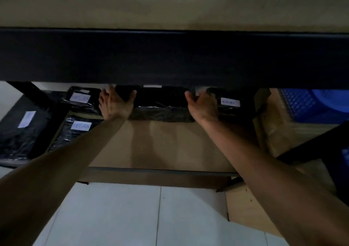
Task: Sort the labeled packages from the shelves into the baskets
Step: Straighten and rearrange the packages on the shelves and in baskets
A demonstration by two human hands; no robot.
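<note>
Two bare forearms reach from the bottom corners up to the lower brown board shelf (160, 151) at centre frame. The left hand (115, 104) and right hand (203, 105) each curl their fingers round an end of a black plastic-wrapped package (162, 104) lying between them, half hidden under the dark upper shelf edge (173, 56). This looks like the pick-up step; next, drawing it out to read its label. A blue mesh basket (302, 104) sits at far right

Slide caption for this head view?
Both hands, left and right, grip a black plastic-wrapped package on the lower shelf.
</note>
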